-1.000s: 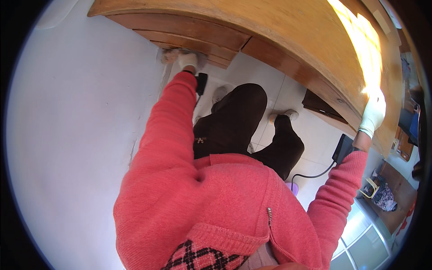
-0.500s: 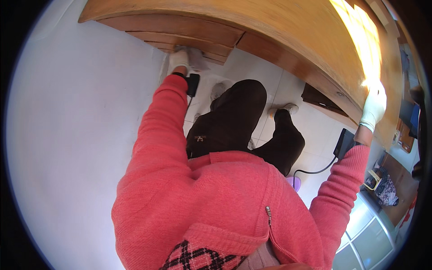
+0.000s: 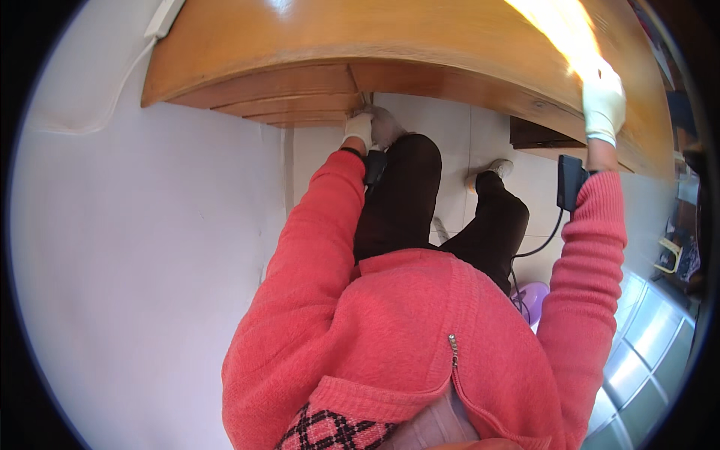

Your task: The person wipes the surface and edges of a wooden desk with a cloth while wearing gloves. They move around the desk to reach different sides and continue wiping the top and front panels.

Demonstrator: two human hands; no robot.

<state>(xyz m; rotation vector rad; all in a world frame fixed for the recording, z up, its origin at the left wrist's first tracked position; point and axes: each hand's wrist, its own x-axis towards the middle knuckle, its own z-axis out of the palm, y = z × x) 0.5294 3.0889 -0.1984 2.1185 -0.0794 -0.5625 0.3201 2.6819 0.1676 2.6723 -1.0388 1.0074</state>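
Note:
In a white glove, my left hand [image 3: 358,129] is closed on a greyish cloth [image 3: 386,126]. It holds the cloth low, against the drawer side of the wooden desk [image 3: 315,37], near the lower edge of the drawer fronts [image 3: 300,105]. The cloth hangs bunched beyond my fingers, partly above my dark trouser leg. My right hand [image 3: 604,103], gloved as well, leans on the desktop by its right front edge. Its fingers lie on the wood beside a bright patch of sunlight, holding nothing that I can see.
At left a white wall [image 3: 165,262] runs close by my arm. A dark open compartment [image 3: 544,135] shows under the desk. Behind my right arm stands a purple basin [image 3: 534,298]. Black cables hang from the wrist device [image 3: 571,182]. A white power strip [image 3: 163,19] sits at the upper left.
My left hand has moved right along the drawer fronts with the cloth. The view has shifted, and more of the desktop and the power strip shows. My right hand stays on the desk.

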